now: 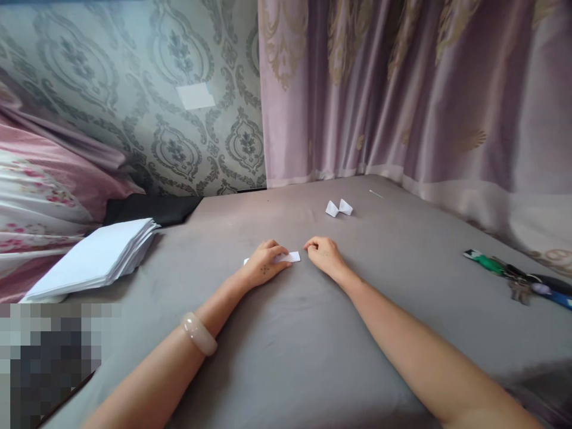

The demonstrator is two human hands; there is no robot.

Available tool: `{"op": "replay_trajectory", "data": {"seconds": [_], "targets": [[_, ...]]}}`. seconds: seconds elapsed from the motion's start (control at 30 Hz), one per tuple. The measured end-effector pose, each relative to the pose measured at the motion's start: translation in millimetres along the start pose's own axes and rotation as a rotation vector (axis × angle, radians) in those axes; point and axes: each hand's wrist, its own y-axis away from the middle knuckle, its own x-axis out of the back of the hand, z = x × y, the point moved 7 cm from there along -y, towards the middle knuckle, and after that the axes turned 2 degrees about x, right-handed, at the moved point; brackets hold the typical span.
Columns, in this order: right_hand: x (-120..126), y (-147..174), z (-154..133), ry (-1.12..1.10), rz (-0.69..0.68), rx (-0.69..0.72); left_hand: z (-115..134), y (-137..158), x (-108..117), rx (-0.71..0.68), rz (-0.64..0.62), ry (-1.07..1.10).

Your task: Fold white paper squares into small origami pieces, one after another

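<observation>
A narrow strip of folded white paper point(292, 257) lies flat on the grey cloth, its right end showing beyond my fingers. My left hand point(267, 262) holds it down, the fingers bent over its far edge and the thumb along the near one. The palm hides the strip's middle, while a small corner peeks out at the left. My right hand point(325, 252) rests just right of the strip, apart from it, with its fingers curled in. I see nothing held in it. Farther back stands a small folded paper piece point(339, 208) with two pointed halves.
At the left, a thick stack of white paper point(96, 250) lies by a black flat item point(152, 210). Keys point(521, 289) with coloured straps lie on the right. A thin stick point(376, 193) is near the curtain point(322, 107). Patterned wall point(179, 149) closes the back.
</observation>
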Motion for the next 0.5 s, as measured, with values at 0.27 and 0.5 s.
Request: {"op": "replay_trajectory", "data": {"seconds": [0.27, 0.5], "targets": [[5.5, 1.3, -5.6, -0.096, 0.041, 0.046, 30.8, 1.8, 22.3, -0.012, 0.066, -0.25], [27.1, 22.7, -48.5, -0.409, 0.261, 0.26, 15.8, 34.5, 46.3, 0.473, 0.449, 1.14]]}}
